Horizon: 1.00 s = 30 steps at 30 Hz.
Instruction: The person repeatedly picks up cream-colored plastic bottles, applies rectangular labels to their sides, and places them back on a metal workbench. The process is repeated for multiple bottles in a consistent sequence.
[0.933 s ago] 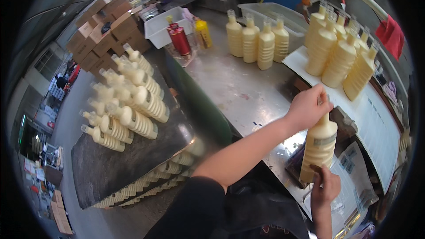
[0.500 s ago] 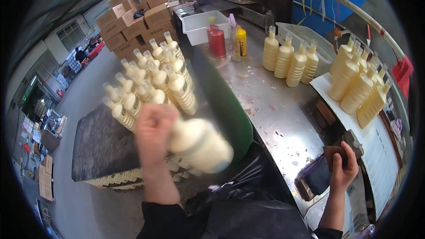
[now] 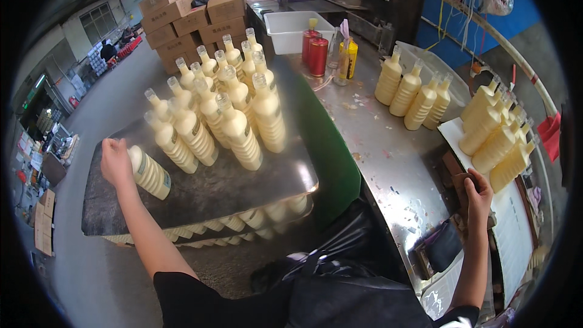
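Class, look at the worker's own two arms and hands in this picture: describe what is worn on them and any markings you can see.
Both forearms are bare, and neither the left hand nor the right hand wears a glove. Dark short sleeves begin at the upper arms near the lower edge. No watch, ring or marking is visible on either arm.

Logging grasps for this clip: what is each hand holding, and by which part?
The left hand grips a cream bottle by its top end. The right hand rests on a brown block; whether it grips it cannot be told.
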Each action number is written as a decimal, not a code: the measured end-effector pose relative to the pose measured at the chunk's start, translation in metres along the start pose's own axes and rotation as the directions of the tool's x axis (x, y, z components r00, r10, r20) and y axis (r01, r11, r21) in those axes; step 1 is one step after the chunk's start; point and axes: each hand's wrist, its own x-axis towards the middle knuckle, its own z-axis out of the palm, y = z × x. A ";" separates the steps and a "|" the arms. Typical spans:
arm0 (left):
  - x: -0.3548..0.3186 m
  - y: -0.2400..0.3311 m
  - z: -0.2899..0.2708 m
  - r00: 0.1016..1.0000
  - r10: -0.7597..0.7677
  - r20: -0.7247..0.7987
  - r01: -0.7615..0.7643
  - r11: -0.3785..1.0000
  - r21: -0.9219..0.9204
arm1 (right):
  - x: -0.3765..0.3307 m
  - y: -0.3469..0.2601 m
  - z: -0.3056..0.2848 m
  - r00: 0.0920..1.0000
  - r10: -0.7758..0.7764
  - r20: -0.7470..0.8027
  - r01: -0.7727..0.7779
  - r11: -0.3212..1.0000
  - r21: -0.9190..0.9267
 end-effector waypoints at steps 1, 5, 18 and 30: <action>0.004 -0.004 0.013 1.000 0.021 0.004 -0.021 1.000 -0.013 | 0.002 0.004 -0.002 1.000 0.001 0.002 -0.001 1.000 -0.021; 0.017 -0.008 0.054 0.999 0.031 0.039 -0.029 0.998 -0.046 | 0.000 0.009 -0.011 0.999 0.051 0.012 -0.050 0.997 -0.055; 0.048 0.061 0.076 0.933 0.295 -0.207 -0.275 0.954 0.123 | -0.027 0.038 -0.027 0.982 0.188 -0.030 -0.190 0.980 -0.059; -0.231 0.536 0.144 0.554 0.790 0.264 0.118 0.239 -0.964 | -0.068 -0.014 -0.035 0.913 0.406 0.033 -0.403 0.887 0.225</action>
